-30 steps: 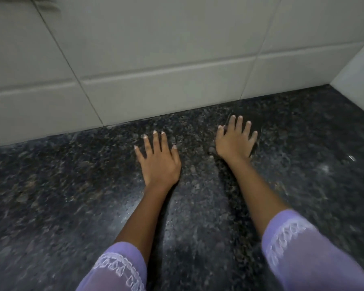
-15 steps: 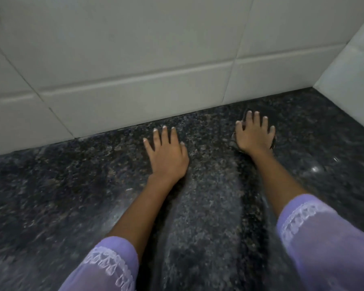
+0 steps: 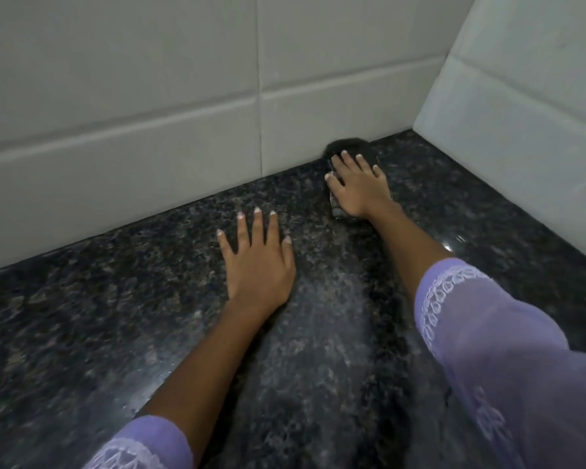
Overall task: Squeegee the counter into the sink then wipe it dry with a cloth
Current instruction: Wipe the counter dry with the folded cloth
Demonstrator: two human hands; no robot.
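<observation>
While the right hand pressed a dark soft cloth flat under straight fingers, against the white tiled wall, the left hand rested open on the dark speckled granite tabletop. That cloth looked light and limp, best handled under a flat palm.

We see open dark counter to the left of the left hand and between our two forearms. Ahead, the tiled back wall closes the way, and the side wall shuts in the right. The right hand, flat on a dark cloth, sits against the back wall near that corner.
</observation>
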